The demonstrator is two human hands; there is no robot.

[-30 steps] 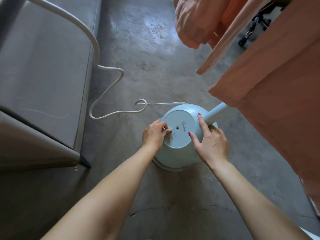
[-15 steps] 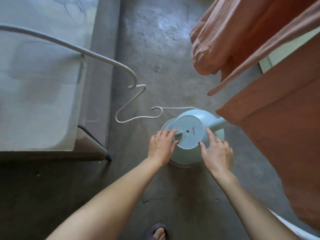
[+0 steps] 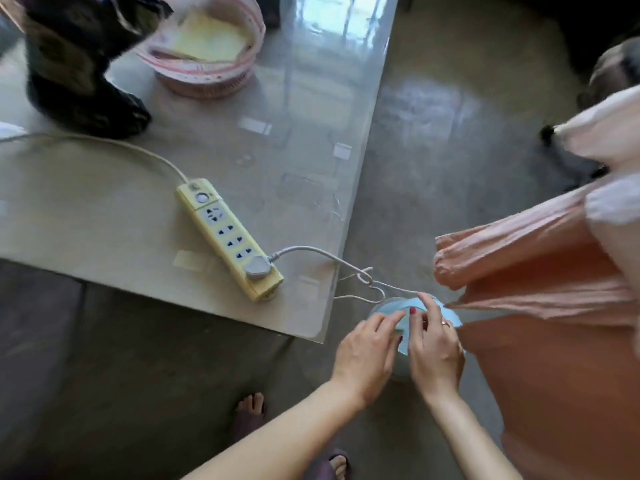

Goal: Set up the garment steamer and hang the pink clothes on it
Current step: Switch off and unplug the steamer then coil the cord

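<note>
Steamer base first — the pale blue rounded plastic garment steamer base (image 3: pixel 401 358) sits on the grey concrete floor (image 3: pixel 173 375) just past the person's sandalled feet (image 3: pixel 250 407), beside the corner of the low table, and both hands are on its top. The left hand (image 3: pixel 363 351) lies over the near-left side with fingers loosely spread, while the right hand (image 3: pixel 434 348) rests beside it, fingers bent and a fingertip pressed onto the upper face; neither looks clamped around anything. It reads as working a control on the top, so keep the left hand steadying the body and press straight down with the right. The salmon-pink crinkled clothes (image 3: pixel 554 306) hang at the right, their hem brushing the base — hold them clear of the controls. Further off, the white power cord (image 3: pixel 367 275) runs with a kink from the base to a grey plug seated in the yellow power strip (image 3: pixel 227 237) on the glossy beige table (image 3: pixel 104 209); avoid tugging that cord taut.
</note>
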